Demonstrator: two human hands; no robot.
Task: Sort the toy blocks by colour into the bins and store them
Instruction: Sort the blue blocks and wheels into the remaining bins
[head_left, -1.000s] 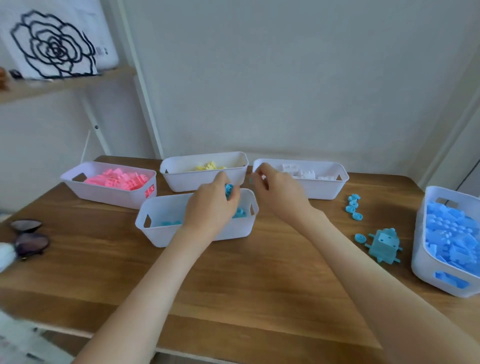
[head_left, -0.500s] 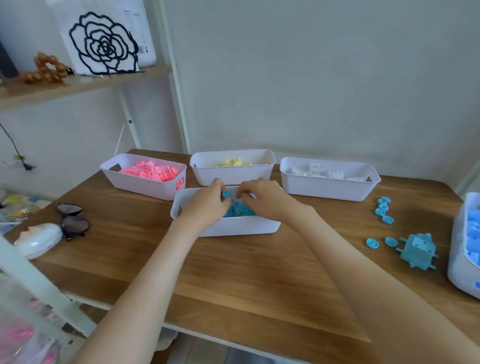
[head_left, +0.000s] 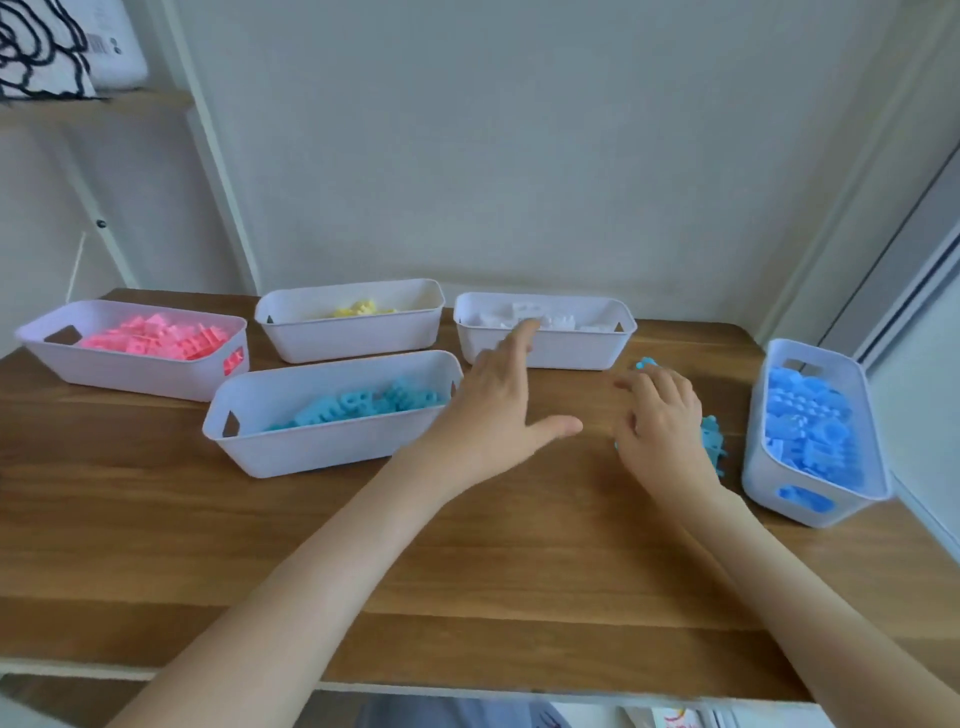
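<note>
Over the wooden table (head_left: 467, 571), two bare hands work at the loose teal pieces (head_left: 711, 441).
Nearest, the left hand (head_left: 498, 410) hovers with fingers spread and holds nothing, just beside the right end of the teal bin (head_left: 322, 457). The right hand (head_left: 662, 421) lies over the loose pieces, which sit on the table between the teal bin and the blue bin (head_left: 810, 499). Whether its fingers have closed on one I cannot tell, since the hand hides most of them. This looks like the gathering of the last unsorted teal blocks. The next move probably calls for a firm pinch or scoop, then a short carry left into the teal bin, not the blue bin close by. Farther back stand the pink bin (head_left: 130, 371), yellow bin (head_left: 353, 338) and white bin (head_left: 571, 348), each holding its own colour.
</note>
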